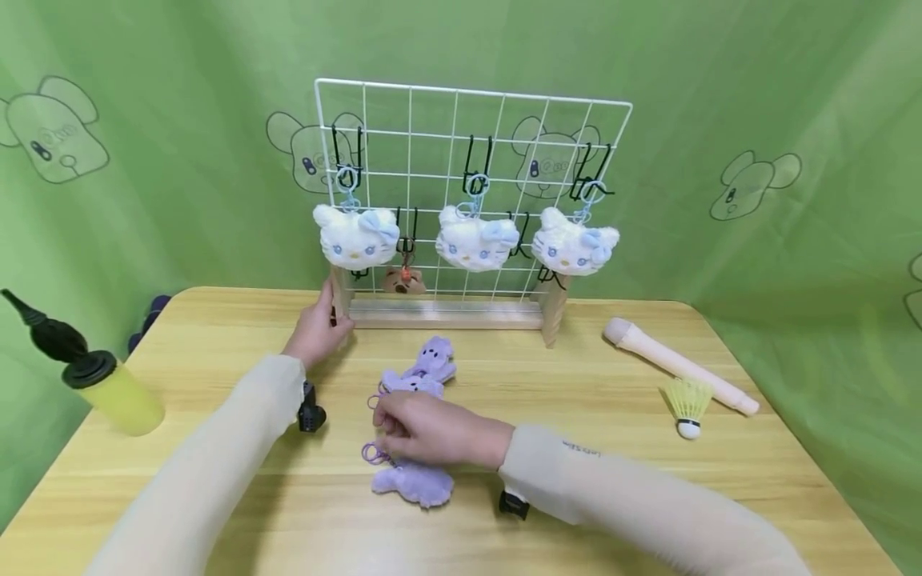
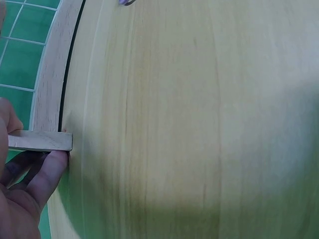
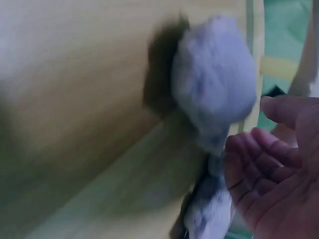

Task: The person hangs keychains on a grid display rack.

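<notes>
Pale sleeves are sitting closest to the camera, one on each side. The left hand is pinching the wooden leg at one end of the wire rack, fingers showing on both sides, maybe so the rack is not wobbling. The right hand is hovering just by the fluffy purple toys; its fingers are bending softly, its thumb is sticking out apart, and it seems to be holding nothing. Those toys are lying on the table in front of the rack, probably for easy reach. White kitty toys are hanging by blue rings from black hooks, so they are facing outward.
</notes>
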The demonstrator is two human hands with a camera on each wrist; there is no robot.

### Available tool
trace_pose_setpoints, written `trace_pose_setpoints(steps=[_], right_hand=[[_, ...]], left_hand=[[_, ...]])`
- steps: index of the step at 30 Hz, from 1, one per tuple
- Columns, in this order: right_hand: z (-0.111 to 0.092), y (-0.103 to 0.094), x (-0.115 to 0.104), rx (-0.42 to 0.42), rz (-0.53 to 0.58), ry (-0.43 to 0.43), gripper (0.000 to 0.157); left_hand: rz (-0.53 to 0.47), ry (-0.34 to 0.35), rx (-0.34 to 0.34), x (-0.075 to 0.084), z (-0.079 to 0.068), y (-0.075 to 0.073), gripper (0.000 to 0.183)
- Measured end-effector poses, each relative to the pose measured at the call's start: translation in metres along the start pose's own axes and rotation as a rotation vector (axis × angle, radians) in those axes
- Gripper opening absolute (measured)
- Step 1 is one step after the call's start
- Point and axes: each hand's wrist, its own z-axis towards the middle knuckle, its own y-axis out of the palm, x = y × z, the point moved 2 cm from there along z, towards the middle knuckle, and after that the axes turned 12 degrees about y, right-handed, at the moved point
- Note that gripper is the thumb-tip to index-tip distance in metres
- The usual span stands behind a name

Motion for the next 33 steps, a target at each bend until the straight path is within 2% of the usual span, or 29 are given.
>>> trace_pose_setpoints(steps=[8,16,22,28,33], right_hand=[[0.005,0.017,-0.008,-0.067,-0.221,0.074,0.022],[0.008,0.021,-0.008,-0.070,-0.222,0.107,0.022],[0.009,0.020,-0.008,-0.090,-0.155,0.087,0.023],[0.007,0.014,-0.003,-0.155,0.006,0.052,0.012],[0.006,0.009,0.004,-0.145,0.063,0.012,0.005]], left_hand=[[-0.003,-0.002,0.004,0.000,0.000,0.003,0.089],[0.003,-0.002,0.002,-0.003,0.000,0.002,0.089],[0.000,-0.005,0.004,-0.001,0.000,0.002,0.088],[0.001,-0.015,-0.003,-0.001,0.001,0.002,0.089],[-0.006,-0.017,-0.003,-0.002,0.000,0.001,0.090]])
